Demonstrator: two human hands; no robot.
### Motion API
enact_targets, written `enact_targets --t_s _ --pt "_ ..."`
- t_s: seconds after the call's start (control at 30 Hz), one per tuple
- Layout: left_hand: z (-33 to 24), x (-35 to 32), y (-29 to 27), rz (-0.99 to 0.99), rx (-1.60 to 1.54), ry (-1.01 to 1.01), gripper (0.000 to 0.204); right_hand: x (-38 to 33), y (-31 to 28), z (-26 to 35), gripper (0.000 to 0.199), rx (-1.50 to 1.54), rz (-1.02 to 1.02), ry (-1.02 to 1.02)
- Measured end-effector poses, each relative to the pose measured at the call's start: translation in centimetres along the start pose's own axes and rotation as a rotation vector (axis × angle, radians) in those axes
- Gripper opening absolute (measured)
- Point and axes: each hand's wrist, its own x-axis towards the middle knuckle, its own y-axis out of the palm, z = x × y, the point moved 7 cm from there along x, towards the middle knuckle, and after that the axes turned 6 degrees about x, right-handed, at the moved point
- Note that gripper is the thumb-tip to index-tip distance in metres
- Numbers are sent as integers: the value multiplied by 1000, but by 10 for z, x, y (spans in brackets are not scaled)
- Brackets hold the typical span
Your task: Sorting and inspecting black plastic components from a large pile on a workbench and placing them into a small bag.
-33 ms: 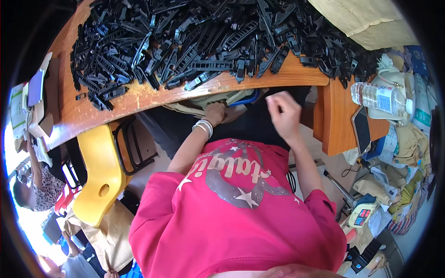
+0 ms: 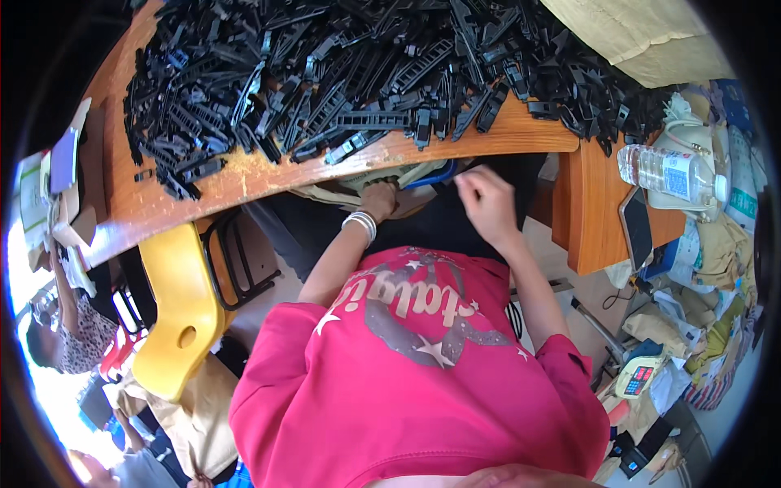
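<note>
Both hands are under the front edge of the wooden table (image 2: pixel 244 183), at the mouth of a beige bag (image 2: pixel 358 189) w/ a blue handle (image 2: pixel 431 175) that hangs just below the tabletop. Left hand (image 2: pixel 379 199), bracelets on the wrist, is closed on the bag's rim, knuckles toward the camera. Right hand (image 2: pixel 486 203) is loosely curled just beside the dark cloth over the lap; can't tell if it pinches anything, fingers bent, thumb side up. The bag lies straight ahead of the left hand and touching it; from the right hand it's off to the left, near but apart, so left is the nearer one. Bag mouth runs left-right along the table edge. Above, the tabletop is heaped w/ black plastic strips (image 2: pixel 358 73), long axes every which way. Yellow chair (image 2: pixel 175 313) at left, water bottle (image 2: pixel 671 172) at right
</note>
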Motion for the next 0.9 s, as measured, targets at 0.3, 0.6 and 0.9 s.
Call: enact_targets --t_s 0.3,0.6,0.9 --pt "20 11 40 -198 -302 58 45 -6 132 -128 51 -144 93 395" --pt "-10 -2 56 38 -113 -108 35 -35 140 -167 42 -224 291 563" --pt "-14 -26 51 -96 -121 44 21 -44 146 -147 22 -663 740 207"
